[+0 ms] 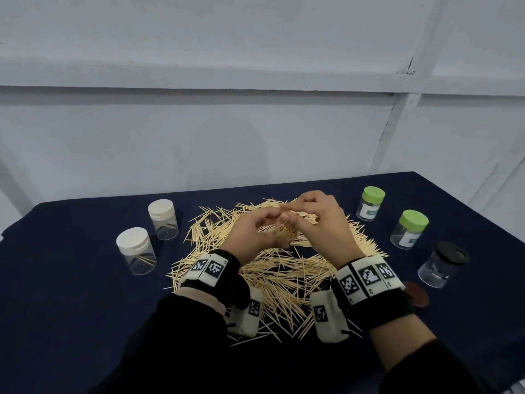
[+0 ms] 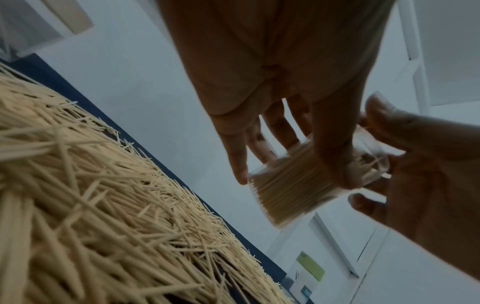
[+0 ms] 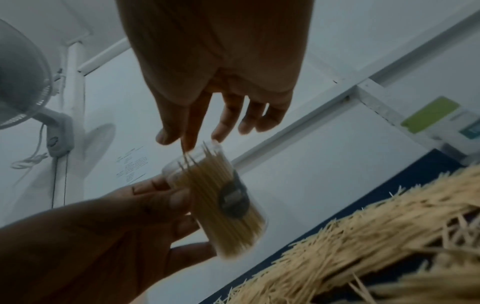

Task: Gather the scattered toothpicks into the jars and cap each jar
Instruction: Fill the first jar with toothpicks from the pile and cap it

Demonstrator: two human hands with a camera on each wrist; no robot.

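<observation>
A dark navy cloth [image 1: 85, 322] covers the table, which stands against a pale grey panelled wall [image 1: 255, 132]; a white pedestal fan [image 3: 23, 82] shows in the right wrist view. A broad loose heap of pale wooden toothpicks [image 1: 284, 274] lies at the centre of the cloth, the sticks pointing every way. Above that heap the left hand [image 1: 250, 237] grips a clear plastic jar packed with toothpicks [image 3: 221, 201], fingers and thumb curled round its wall. The jar is uncapped and tilted, its long axis slanting with the open mouth up toward the right hand's fingertips; the sticks inside run parallel to that axis, and a few tips stand proud of the rim. The right hand [image 1: 321, 223] hovers at the mouth, fingers narrowly bunched and pointing down; whether it pinches a stick cannot be told. Five capped jars stand on the cloth: two white-lidded clear jars [image 1: 136, 250] at the left, two green-lidded clear jars [image 1: 409, 228] at the right, and one black-lidded clear jar [image 1: 443, 264] nearer at the right. One round brown lid [image 1: 417, 298] lies flat near the black-lidded jar.
</observation>
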